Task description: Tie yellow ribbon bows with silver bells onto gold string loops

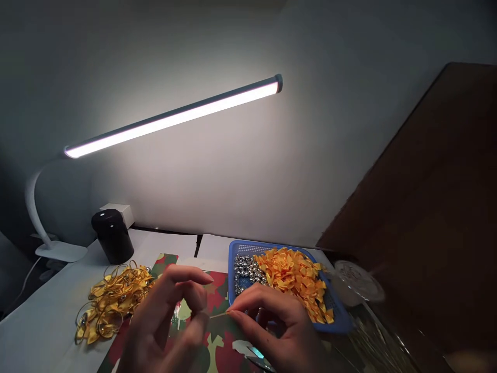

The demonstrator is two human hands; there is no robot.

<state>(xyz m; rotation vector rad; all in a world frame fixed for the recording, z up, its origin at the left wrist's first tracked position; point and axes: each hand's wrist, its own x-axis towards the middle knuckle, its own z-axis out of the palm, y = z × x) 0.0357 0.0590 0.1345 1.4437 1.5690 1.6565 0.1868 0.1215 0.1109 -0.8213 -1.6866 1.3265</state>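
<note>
A short length of thin, pale gold cord (218,315) stretches between my hands above the camouflage-patterned mat. My left hand (166,318) is closed, its thumb and fingers pinched at the cord's left end. At the other end, my right hand (277,321) pinches the cord between thumb and index fingertip. A shiny object (256,353), partly covered by my right hand, cannot be made out. Just behind that hand stands a blue basket (231,259) with silver bells (244,267) and folded yellow ribbon pieces (291,272). Left of my left hand lies a pile of yellow bows on cord loops (112,300).
A lit bar lamp (174,116) reaches over the table from the left. A black jar (113,237) and a white box (123,213) stand near the wall. On the right are a clear round container (359,280), loose cord strands (378,336) and a brown panel (435,207).
</note>
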